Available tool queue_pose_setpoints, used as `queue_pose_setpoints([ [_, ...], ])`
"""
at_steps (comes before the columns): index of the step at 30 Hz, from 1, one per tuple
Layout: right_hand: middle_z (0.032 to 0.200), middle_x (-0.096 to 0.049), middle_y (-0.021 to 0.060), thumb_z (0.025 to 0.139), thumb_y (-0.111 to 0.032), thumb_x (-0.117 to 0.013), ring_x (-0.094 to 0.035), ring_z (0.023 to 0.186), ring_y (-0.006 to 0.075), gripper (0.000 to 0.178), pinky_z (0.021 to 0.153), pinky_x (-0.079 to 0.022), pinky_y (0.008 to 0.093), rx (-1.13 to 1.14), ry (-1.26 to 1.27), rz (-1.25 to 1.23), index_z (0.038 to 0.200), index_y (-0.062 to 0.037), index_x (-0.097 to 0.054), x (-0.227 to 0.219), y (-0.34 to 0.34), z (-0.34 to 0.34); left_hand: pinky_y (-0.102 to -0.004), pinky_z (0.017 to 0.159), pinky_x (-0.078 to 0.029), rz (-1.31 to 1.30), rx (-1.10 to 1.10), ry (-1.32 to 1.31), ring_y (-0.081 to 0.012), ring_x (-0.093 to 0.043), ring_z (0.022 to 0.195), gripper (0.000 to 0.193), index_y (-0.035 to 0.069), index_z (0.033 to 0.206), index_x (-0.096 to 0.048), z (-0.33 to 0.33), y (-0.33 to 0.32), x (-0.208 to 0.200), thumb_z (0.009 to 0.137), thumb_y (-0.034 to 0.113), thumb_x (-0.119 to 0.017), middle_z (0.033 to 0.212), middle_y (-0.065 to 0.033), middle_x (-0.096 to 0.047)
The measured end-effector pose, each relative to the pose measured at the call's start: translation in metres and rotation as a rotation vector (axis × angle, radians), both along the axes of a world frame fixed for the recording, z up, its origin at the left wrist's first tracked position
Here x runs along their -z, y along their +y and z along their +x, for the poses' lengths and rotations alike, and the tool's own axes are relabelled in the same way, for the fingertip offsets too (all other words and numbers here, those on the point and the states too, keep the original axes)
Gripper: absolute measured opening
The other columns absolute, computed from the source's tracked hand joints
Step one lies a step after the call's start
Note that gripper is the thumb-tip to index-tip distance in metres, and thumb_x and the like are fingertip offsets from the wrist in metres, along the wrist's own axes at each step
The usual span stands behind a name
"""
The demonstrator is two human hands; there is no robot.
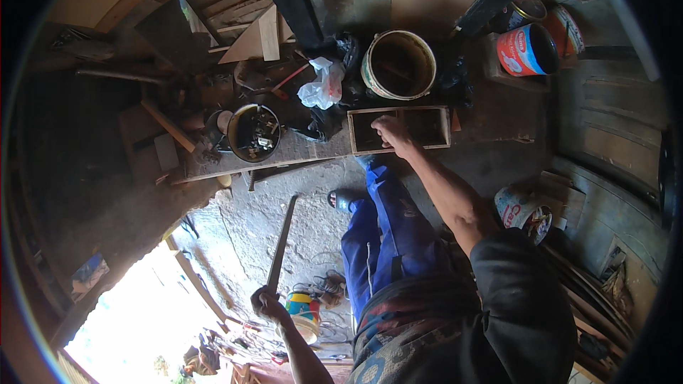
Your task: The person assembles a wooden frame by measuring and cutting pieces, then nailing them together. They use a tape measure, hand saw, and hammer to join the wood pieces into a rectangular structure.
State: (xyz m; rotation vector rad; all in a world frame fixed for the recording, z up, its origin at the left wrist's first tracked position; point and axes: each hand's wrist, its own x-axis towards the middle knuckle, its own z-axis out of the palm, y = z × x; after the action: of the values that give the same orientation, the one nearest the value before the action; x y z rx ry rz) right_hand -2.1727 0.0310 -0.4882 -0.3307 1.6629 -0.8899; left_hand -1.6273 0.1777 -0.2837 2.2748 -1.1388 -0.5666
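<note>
My left hand (268, 304), low at the left of my legs, is closed round one end of a long, narrow, dark strip (283, 242). The strip points away from me over the concrete floor; whether it is wood or metal I cannot make out. On the bench, a shallow wooden box (364, 151) has a divider and two dark compartments. My right hand (390, 131) is over its left compartment with the fingers curled in. Anything between those fingers is hidden.
The bench (313, 144) also bears a black bucket of small hardware (254, 133), a white plastic bag (324, 84) and a large pale bucket (399, 64). Dark posts (287, 0) rise behind. A colourful bucket (304, 316) stands near my left hand, among tangled cords.
</note>
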Motion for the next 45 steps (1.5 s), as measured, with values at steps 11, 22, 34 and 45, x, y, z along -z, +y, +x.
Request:
queue_pose_setpoints([
  [11,0.103,-0.074,0.0232,0.088,-0.022,-0.063,-0.072,0.102,0.0384,0.023,0.086,-0.06,0.049,-0.385,0.672,0.329,0.097,-0.0037,-0.073,0.04,-0.049,0.049,-0.03,0.057,-0.054,0.054,-0.182,0.054,-0.0196,-0.063,0.068,0.022,0.002,0.093,-0.068,-0.048,-0.004,-0.019,0.09,0.012,-0.049,0.086,-0.0095,-0.066],
  [22,0.07,-0.063,0.0055,0.089,-0.02,-0.067,-0.059,0.059,0.0181,0.014,0.051,-0.045,0.0363,0.019,0.215,0.072,0.084,-0.0076,-0.072,0.033,-0.015,0.029,-0.0315,0.05,-0.057,-0.018,-0.23,0.16,-0.0215,-0.066,0.068,0.027,0.001,0.1,-0.067,-0.015,0.022,-0.002,0.092,0.023,-0.053,0.088,-0.0111,-0.068],
  [34,0.073,-0.053,-0.0079,0.095,-0.028,-0.075,-0.04,0.055,0.0016,0.017,0.048,-0.032,0.0203,0.194,-0.505,-0.024,0.1,-0.0147,-0.066,-0.073,0.006,-0.019,-0.0282,0.047,-0.053,-0.095,-0.282,0.159,-0.0169,-0.062,0.061,0.025,0.0,0.093,-0.069,-0.022,0.003,0.002,0.089,0.01,-0.046,0.081,-0.0082,-0.068],
  [45,0.077,-0.057,-0.0044,0.101,-0.027,-0.065,-0.043,0.054,0.0033,0.012,0.046,-0.038,0.0211,-0.116,-0.181,0.097,0.105,-0.0152,-0.063,-0.079,0.035,0.021,-0.0292,0.048,-0.054,-0.155,-0.439,0.18,-0.0176,-0.063,0.061,0.02,0.001,0.092,-0.07,-0.005,0.024,0.007,0.088,0.012,-0.054,0.082,-0.009,-0.068],
])
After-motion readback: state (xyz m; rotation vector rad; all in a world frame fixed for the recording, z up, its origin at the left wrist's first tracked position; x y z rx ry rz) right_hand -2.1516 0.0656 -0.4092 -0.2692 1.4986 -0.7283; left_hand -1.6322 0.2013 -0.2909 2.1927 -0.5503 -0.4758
